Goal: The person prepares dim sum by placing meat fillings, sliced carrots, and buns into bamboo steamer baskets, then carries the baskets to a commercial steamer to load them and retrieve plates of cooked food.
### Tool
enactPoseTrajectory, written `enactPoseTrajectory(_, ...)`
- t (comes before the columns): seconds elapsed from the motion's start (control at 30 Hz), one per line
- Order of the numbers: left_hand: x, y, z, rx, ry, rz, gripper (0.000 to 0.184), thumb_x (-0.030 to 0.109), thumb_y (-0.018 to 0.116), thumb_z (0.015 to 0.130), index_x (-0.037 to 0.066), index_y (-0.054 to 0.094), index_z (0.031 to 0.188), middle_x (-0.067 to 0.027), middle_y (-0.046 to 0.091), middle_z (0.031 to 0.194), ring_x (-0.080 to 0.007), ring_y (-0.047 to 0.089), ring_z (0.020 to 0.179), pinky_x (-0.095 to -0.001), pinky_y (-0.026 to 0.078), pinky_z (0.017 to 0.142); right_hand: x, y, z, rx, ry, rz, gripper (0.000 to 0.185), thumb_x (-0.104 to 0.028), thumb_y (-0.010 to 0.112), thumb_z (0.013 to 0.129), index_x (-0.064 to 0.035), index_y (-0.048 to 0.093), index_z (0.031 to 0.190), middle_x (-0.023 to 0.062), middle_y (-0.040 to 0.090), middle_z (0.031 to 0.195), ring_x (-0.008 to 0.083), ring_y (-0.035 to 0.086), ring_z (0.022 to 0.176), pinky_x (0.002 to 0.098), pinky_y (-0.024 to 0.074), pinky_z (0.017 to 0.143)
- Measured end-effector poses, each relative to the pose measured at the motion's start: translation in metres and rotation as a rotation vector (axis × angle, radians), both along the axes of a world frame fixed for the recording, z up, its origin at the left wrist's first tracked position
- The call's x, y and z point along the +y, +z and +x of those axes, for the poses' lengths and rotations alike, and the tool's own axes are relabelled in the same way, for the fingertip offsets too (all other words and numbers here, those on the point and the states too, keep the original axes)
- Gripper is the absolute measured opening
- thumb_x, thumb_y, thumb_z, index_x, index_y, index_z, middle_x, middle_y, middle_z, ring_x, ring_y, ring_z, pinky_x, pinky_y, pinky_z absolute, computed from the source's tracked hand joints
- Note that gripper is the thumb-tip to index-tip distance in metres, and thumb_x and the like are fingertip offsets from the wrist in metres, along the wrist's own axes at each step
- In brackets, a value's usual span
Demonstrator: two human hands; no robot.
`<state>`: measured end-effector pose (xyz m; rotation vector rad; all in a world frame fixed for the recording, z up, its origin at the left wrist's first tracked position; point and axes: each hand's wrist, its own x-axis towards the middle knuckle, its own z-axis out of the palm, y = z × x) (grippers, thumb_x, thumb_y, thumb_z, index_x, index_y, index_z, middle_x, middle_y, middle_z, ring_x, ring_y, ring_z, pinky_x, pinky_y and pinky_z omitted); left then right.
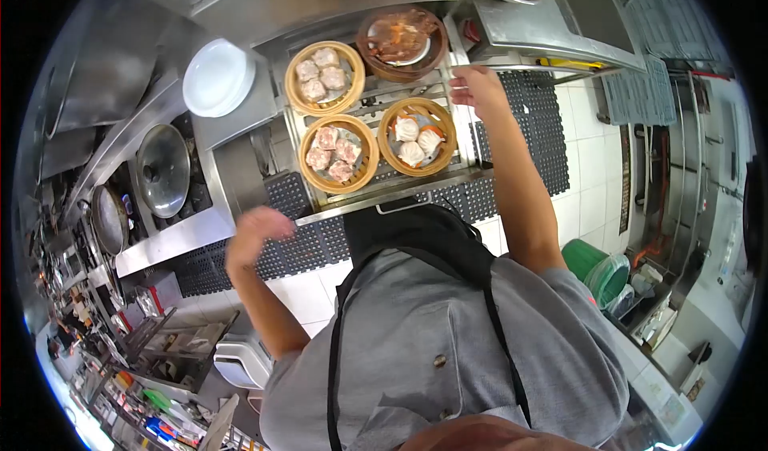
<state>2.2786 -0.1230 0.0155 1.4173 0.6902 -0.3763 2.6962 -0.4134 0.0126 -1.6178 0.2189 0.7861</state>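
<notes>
A pulled-out metal drawer [336,209] in front of me holds round bamboo steamers. Pale pleated-looking dumplings fill the back left steamer [359,71], and pinkish meat dumplings sit in the front left steamer [306,163]. In the front right steamer [450,149] lie three white dumplings with orange bits. A darker container [370,51] at the back right holds a plate of brown food, perhaps chicken feet. My right hand [478,89] is beside the drawer's right edge, fingers slightly apart and empty. Off the drawer's front left corner, my left hand [260,231] is smeared by motion; nothing shows in it.
A stack of white plates [214,79] stands on the steel counter at the left. Beyond it are a glass-lidded pan [163,171] and a wok [110,219]. Black perforated mats [536,135] cover the floor. A green bin [588,267] stands at the right.
</notes>
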Motion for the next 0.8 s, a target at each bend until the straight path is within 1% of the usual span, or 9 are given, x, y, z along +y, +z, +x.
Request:
enactPoseTrajectory(0.07,0.075,-0.030,0.017,-0.244,0.504,0.381,0.027,0.025,0.059,0.093,0.000,0.064,0.083,-0.0042,0.063,0.075,-0.0112,0.057,0.062,-0.0265,0.048,0.060,0.002,-0.010,-0.001,-0.058,-0.007,-0.043,0.024,-0.014,0.061,0.083,0.0031,0.058,0.098,0.0098,0.061,0.076,0.0198,0.059,0.056,0.0317,0.0530,0.051)
enactPoseTrajectory(0.17,0.190,-0.083,0.088,-0.305,0.873,0.789,0.039,0.036,0.070,0.085,-0.001,0.057,0.089,-0.0092,0.063,0.075,-0.0133,0.060,0.062,-0.0283,0.051,0.055,0.010,-0.010,0.000,-0.064,-0.019,-0.069,0.023,-0.014,0.061,0.083,0.0021,0.058,0.098,0.0096,0.062,0.075,0.0186,0.059,0.055,0.0309,0.0525,0.050)
enactPoseTrajectory(0.23,0.219,-0.075,0.138,0.132,0.884,0.834,0.049,0.041,0.076,0.079,-0.003,0.059,0.092,-0.0131,0.065,0.080,-0.0186,0.063,0.063,-0.0299,0.052,0.055,0.016,-0.004,0.001,-0.116,0.007,-0.067,0.023,-0.015,0.062,0.083,0.0031,0.058,0.097,0.0088,0.061,0.074,0.0172,0.058,0.055,0.0301,0.0527,0.050)
enactPoseTrajectory(0.27,0.231,-0.085,0.143,0.115,0.861,0.822,0.049,0.041,0.076,0.079,-0.003,0.059,0.092,-0.0131,0.065,0.080,-0.0186,0.063,0.063,-0.0299,0.052,0.055,0.019,-0.001,0.001,-0.146,-0.014,-0.073,0.023,-0.015,0.062,0.083,0.0035,0.058,0.096,0.0086,0.061,0.073,0.0166,0.058,0.054,0.0298,0.0527,0.049)
enactPoseTrajectory(0.33,0.270,-0.105,0.147,0.504,0.598,1.061,0.057,0.043,0.078,0.075,-0.007,0.060,0.095,-0.0162,0.065,0.084,-0.0213,0.066,0.070,-0.0328,0.054,0.059,0.026,-0.007,0.006,-0.227,-0.009,-0.135,0.025,-0.017,0.065,0.083,0.0049,0.059,0.093,0.0098,0.062,0.074,0.0158,0.058,0.050,0.0282,0.0506,0.042)
enactPoseTrajectory(0.4,0.335,-0.179,0.130,0.381,0.486,1.149,0.049,0.030,0.081,0.075,-0.007,0.061,0.099,-0.0164,0.066,0.088,-0.0233,0.066,0.075,-0.0373,0.054,0.058,0.035,-0.008,0.007,-0.304,-0.011,-0.151,0.035,-0.022,0.072,0.080,0.0071,0.058,0.095,0.0113,0.063,0.073,0.0176,0.061,0.052,0.0295,0.0523,0.043)
enactPoseTrajectory(0.47,0.297,-0.143,0.137,-0.002,1.052,0.385,0.038,0.017,0.082,0.073,-0.004,0.062,0.098,-0.0143,0.065,0.091,-0.0251,0.063,0.073,-0.0353,0.052,0.054,0.046,-0.007,0.010,-0.255,0.022,-0.237,0.039,-0.024,0.074,0.079,0.0044,0.057,0.099,0.0097,0.060,0.077,0.0192,0.061,0.055,0.0302,0.0548,0.048)
enactPoseTrajectory(0.67,0.322,-0.144,0.138,0.291,0.973,0.323,0.032,0.008,0.082,0.071,0.000,0.061,0.092,-0.0123,0.062,0.090,-0.0223,0.057,0.067,-0.0258,0.049,0.055,0.062,-0.020,0.010,-0.308,-0.097,-0.303,0.036,-0.020,0.075,0.075,0.0110,0.061,0.086,0.0155,0.066,0.072,0.0227,0.066,0.054,0.0328,0.0552,0.045)
enactPoseTrajectory(0.8,0.322,-0.145,0.118,0.154,0.989,0.238,0.027,0.002,0.076,0.073,0.001,0.058,0.092,-0.0134,0.060,0.095,-0.0241,0.060,0.080,-0.0310,0.052,0.066,0.066,-0.012,0.009,-0.297,-0.075,-0.379,0.031,-0.016,0.072,0.076,0.0123,0.062,0.085,0.0182,0.066,0.080,0.0246,0.067,0.057,0.0320,0.0560,0.048)
